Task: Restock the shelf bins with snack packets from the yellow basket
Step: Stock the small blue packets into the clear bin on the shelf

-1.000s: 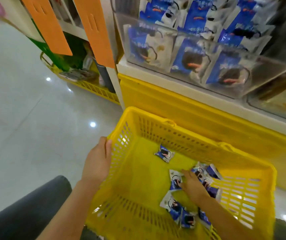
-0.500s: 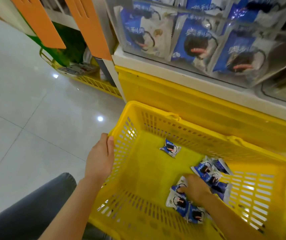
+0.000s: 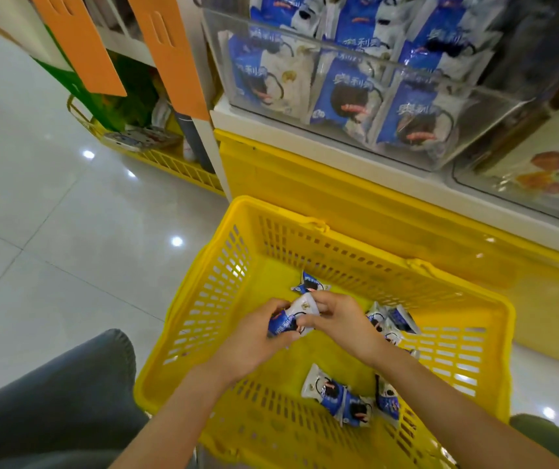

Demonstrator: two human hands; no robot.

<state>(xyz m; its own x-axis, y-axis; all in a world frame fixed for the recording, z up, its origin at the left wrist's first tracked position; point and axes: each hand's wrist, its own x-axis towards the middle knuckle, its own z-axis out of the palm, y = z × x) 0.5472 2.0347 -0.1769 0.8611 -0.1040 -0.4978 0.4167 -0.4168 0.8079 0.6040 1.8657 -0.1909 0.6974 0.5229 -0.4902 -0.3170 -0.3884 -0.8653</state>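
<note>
**A:** Note the packet first. Where is it?

**B:** One packet is up off the floor of the yellow basket, over its middle, held between both hands. Blue end low and toward the person's left, white end higher and toward the right, so the long axis runs slantwise, low-left to high-right.

**A:** Fingers?

**B:** Left hand: fingers curled round the blue end, from beneath as far as I can see. Right hand: thumb and fingertips pinch the white end from above. Both have a hold; neither is spread.

**A:** The rest of the stock?

**B:** Loose packets lie on the basket floor: one just behind the hands, a cluster to the right, several by the near wall. None touches the held one.

**A:** And the target?

**B:** The clear shelf bin stands up and ahead, slightly right of the hands, well apart from them, already part full of the same blue packets. Its open top faces up.

**A:** Judgement?

**B:** The right hand is nearer the bin and holds the end that points toward it. Probably it carries the packet up, white end first, over the rim.
</note>
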